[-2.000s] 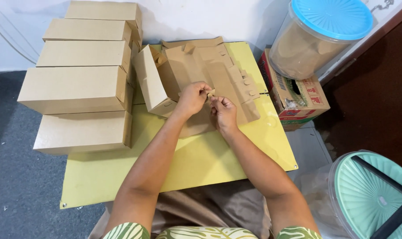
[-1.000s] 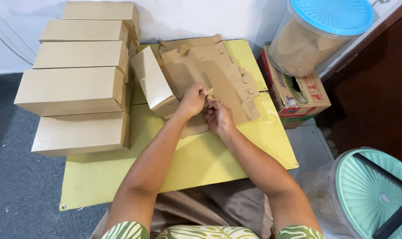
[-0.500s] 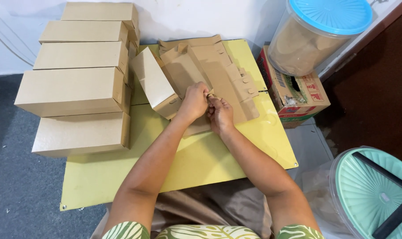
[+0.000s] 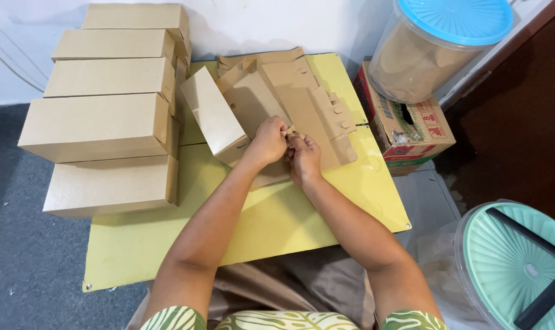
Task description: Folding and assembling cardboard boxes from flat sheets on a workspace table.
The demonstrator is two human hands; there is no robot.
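on the yellow board point(image 4: 271, 226), the half-folded cardboard box point(image 4: 253, 110) now stands a little more raised than a second ago, its side panel lifted; folding appears under way. left hand point(image 4: 266, 142) and right hand point(image 4: 303, 159) have drawn closer, knuckles touching, fingers pinched narrow on a small cardboard tab point(image 4: 289, 130). finished boxes point(image 4: 97, 125) sit stacked just beside.

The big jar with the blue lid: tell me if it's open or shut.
Shut. The blue lid sits flat across the top of the clear jar, covering the whole mouth; tan contents show through the wall.
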